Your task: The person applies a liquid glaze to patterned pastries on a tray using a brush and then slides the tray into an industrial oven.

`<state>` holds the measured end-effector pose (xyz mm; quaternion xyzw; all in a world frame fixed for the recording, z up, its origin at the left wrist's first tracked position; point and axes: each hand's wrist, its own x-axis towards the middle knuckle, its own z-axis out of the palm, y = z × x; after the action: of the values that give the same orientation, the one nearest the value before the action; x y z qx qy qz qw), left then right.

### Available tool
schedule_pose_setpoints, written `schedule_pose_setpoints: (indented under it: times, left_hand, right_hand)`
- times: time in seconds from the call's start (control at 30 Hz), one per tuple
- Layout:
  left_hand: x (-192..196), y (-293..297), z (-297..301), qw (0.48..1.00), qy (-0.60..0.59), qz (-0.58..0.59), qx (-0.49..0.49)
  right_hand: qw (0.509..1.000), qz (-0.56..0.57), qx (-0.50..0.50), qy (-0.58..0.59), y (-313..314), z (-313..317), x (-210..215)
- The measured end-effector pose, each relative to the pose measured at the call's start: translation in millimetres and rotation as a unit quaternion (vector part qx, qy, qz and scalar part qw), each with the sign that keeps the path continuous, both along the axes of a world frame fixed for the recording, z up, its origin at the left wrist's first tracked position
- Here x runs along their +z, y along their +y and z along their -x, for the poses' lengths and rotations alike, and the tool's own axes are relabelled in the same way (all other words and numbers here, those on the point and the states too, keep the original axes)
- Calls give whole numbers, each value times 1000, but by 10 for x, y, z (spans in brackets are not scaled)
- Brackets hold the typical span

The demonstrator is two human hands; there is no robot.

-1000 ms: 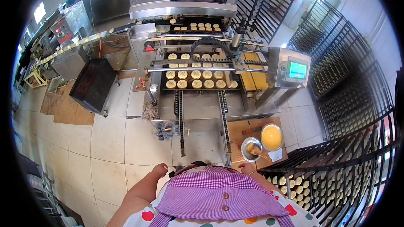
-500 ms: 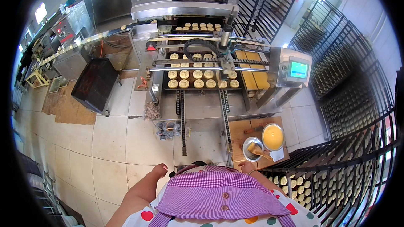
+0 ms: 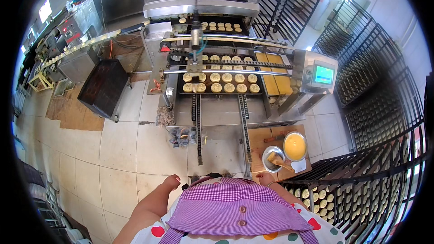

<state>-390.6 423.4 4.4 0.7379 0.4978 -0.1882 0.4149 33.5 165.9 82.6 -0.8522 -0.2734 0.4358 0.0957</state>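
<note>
My left hand [image 3: 172, 182] hangs low beside my apron, its fingers curled with nothing seen in them. My right hand [image 3: 265, 179] hangs at the apron's other side, its fingers also drawn in and partly hidden. It is nearest to a metal bowl [image 3: 266, 166] holding a wooden-handled brush [image 3: 281, 161]. Next to that bowl stands another bowl of yellow liquid [image 3: 295, 146]. Ahead of me, a tray of round, patterned pastries [image 3: 227, 87] lies in a steel machine, below its moving head [image 3: 195, 47]. Neither hand touches the tray.
Two chain rails [image 3: 199, 131] stick out toward me from the machine. A control screen [image 3: 323, 75] is at its right. Racks [image 3: 375, 167] with trays of pastries line the right side. A dark wheeled bin [image 3: 103, 89] and a narrow conveyor [image 3: 86, 44] are at the left.
The machine's head has slid from the right part of the tray to the left along its rails. My hands have stayed in place. The view has shifted slightly.
</note>
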Motion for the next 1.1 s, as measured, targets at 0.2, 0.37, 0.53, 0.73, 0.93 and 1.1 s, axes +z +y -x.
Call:
schedule_pose_setpoints:
  times: [0.2, 0.37, 0.53, 0.73, 0.93, 1.1]
  left_hand:
    - [-62, -2, 44, 1000, -3, 13, 22]
    - [-27, 19, 28, 1000, 6, 18, 8]
    - [-12, 36, 54, 1000, 3, 17, 2]
    - [12, 54, 42, 1000, 2, 15, 0]
    - [44, 55, -19, 1000, 15, 16, -22]
    - [122, 44, -187, 999, 17, 20, -39]
  right_hand:
    - [1000, 12, 4, -5, 68, 59, 69]
    - [1000, 10, 3, 1, 31, 86, -13]
    - [1000, -6, 4, -21, -36, 143, -103]
    - [1000, -10, 2, -27, -109, 224, -161]
    - [999, 1, -20, -48, -130, 306, -65]
    - [995, -9, -86, -45, -280, 256, -183]
